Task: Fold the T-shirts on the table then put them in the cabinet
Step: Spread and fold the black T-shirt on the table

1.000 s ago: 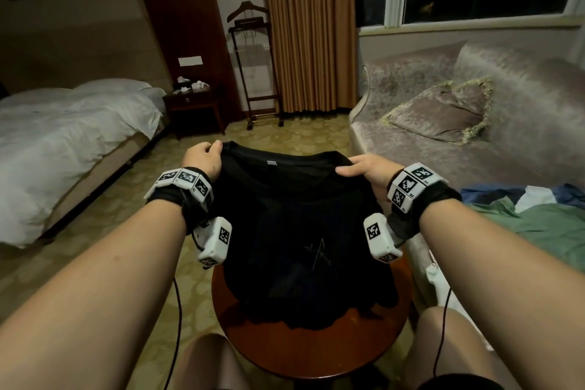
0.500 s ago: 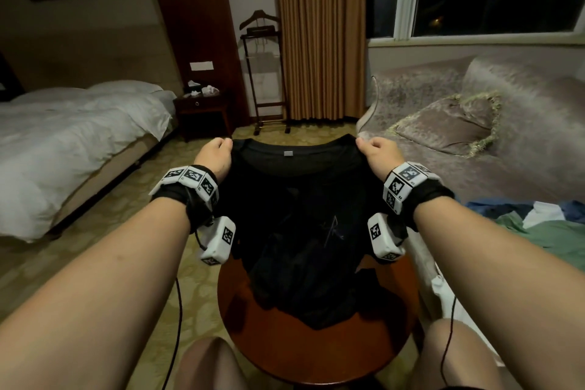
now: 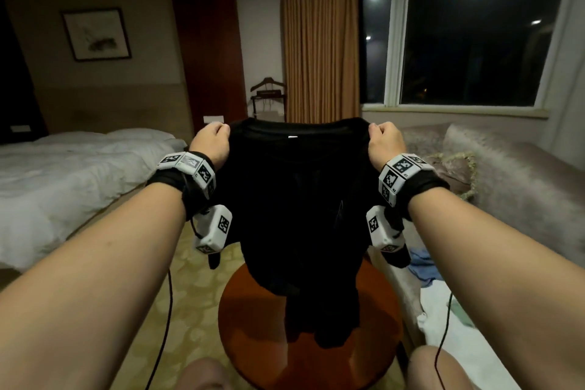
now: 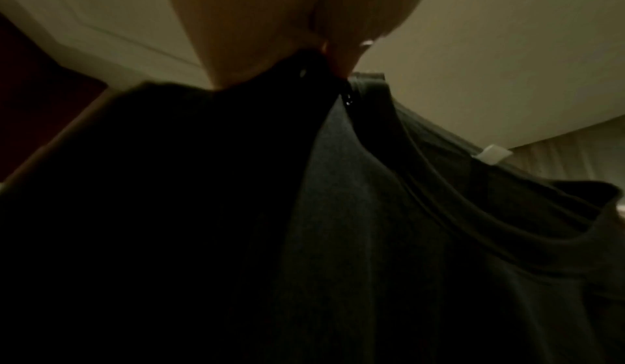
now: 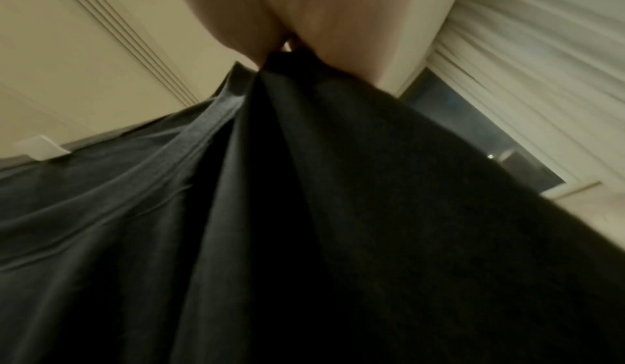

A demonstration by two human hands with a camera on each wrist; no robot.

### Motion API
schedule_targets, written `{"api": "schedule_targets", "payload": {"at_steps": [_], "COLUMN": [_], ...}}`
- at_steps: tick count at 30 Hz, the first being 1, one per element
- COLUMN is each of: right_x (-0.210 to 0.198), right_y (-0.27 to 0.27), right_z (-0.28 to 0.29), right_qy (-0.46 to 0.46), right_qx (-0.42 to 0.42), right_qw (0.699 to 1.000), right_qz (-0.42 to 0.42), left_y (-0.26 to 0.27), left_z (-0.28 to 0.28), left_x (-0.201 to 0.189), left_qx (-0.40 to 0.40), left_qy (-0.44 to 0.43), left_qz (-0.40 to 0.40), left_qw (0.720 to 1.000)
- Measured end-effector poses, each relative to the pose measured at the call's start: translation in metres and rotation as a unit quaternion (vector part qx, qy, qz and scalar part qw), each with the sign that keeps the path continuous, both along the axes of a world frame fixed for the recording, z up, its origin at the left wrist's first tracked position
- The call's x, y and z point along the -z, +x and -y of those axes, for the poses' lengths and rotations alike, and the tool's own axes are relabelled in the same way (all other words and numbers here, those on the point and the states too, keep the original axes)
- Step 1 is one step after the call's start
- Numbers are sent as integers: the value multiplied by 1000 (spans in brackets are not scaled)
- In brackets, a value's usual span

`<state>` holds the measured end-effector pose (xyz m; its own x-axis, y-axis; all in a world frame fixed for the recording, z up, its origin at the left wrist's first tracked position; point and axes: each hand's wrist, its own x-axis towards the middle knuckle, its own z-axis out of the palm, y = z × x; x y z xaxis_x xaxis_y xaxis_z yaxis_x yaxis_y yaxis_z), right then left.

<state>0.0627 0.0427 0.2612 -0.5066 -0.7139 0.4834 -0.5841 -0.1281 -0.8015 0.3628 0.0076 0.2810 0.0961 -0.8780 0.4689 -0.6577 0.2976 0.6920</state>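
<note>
Above the round surface (image 3: pixel 373 310), the left hand (image 3: pixel 211 142) and right hand (image 3: pixel 384 143) hold the shirt (image 3: pixel 297 199) up, fingers pinched on its shoulders, likely so it hangs straight for folding.

We found no legible text. The white neck tag (image 3: pixel 293 137) on the black T-shirt (image 3: pixel 304 199), midway between the two hands, showed no readable print. The wrist bands (image 3: pixel 399 175) below each hand bore black-and-white square code markers; any small characters beside them were unreadable.
</note>
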Motion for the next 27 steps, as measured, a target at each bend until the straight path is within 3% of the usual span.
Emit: {"api": "schedule_targets", "payload": {"at_steps": [5, 15, 18, 22, 27], "right_x": [-40, -88, -85, -64, -58], "right_y": [0, -12, -12, -17, -6], "right_z": [-37, -92, -95, -87, -86], "right_qy": [-72, -176, -160, -35, -98], "right_qx": [4, 47, 50, 38, 54], "right_qw": [997, 983, 985, 992, 991], "right_qz": [-9, -30, -37, -119, -71], "left_y": [-3, -3, 0, 7, 13], "left_z": [-40, -73, -76, -73, -66], "left_x": [-36, -87, -84, -57, -46], "left_qx": [-17, -4, -4, 1, -23], "left_qy": [-103, -167, -151, -48, -146], "left_qz": [-16, -40, -17, 140, 61], "left_qw": [994, 985, 988, 989, 987]}}
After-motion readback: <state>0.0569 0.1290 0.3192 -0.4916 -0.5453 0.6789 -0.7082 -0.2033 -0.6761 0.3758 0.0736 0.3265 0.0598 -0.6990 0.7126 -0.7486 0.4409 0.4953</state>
